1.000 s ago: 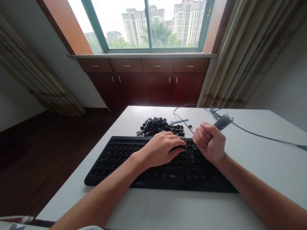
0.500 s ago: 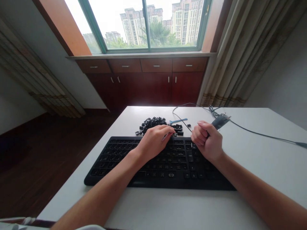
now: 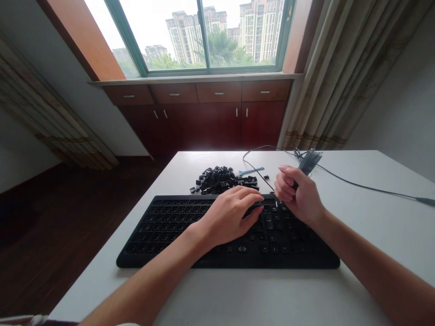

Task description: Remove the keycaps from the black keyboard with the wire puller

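Observation:
A black keyboard point(image 3: 149, 260) lies across the white table, with bare key sockets on its left part and keycaps on its right part. My left hand point(image 3: 231, 215) rests over its middle. Thumb and fingertips point right with a small gap between them, and I see nothing held. My right hand point(image 3: 299, 192) is closed in a fist around a dark grey keycap puller point(image 3: 309, 162) with metal tips at its upper end. A thin pale wire shows below the fist, over the keys. Behind the keyboard lies a heap of loose black keycaps point(image 3: 217, 179).
A blue tool point(image 3: 251, 171) lies beside the heap, near a single keycap point(image 3: 266, 177). The black cable point(image 3: 360, 184) loops behind my right hand and runs along the white table point(image 3: 380, 217) to the right. Cabinets point(image 3: 217, 122) and a window stand beyond.
My left hand went from the keyboard to the front of the keycap heap, then came back right to the keys. The puller in my right hand has tilted more upright.

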`<action>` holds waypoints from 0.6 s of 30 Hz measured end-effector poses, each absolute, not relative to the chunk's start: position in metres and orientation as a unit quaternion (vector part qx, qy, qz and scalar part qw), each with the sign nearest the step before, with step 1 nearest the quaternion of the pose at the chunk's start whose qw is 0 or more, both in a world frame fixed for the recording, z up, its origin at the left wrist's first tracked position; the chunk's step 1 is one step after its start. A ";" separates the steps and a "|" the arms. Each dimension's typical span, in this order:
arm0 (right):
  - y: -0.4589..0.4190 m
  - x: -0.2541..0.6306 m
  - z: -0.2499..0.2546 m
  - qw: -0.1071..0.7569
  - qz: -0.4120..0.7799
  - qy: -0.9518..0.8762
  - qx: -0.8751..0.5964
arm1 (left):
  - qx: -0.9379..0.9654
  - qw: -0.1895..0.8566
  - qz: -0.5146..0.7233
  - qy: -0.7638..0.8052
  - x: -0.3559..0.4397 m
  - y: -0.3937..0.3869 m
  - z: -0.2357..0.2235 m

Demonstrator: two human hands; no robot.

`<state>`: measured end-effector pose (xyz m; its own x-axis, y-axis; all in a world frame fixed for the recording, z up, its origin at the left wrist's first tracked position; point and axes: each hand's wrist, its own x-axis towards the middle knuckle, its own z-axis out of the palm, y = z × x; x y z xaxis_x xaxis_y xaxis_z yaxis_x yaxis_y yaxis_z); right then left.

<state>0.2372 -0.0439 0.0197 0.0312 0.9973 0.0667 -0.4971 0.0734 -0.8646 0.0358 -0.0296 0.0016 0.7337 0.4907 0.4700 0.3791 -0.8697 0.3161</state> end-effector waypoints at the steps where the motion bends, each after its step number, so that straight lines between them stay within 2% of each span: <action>1: -0.043 0.239 0.020 0.631 0.594 -0.366 -0.340 | 0.930 0.105 0.271 0.227 0.038 -0.033 0.002; 10: -0.045 0.241 0.012 0.575 0.657 -0.390 -0.293 | 0.954 0.102 0.214 0.184 0.042 -0.041 0.000; 18: -0.043 0.242 0.008 0.559 0.645 -0.427 -0.299 | 0.955 0.105 0.210 0.180 0.044 -0.041 -0.001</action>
<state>0.2417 -0.0427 0.0084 -0.1967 0.9762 0.0915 -0.4654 -0.0109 -0.8850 0.0438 -0.0412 -0.0014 0.8466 0.3890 0.3631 0.3004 -0.9126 0.2773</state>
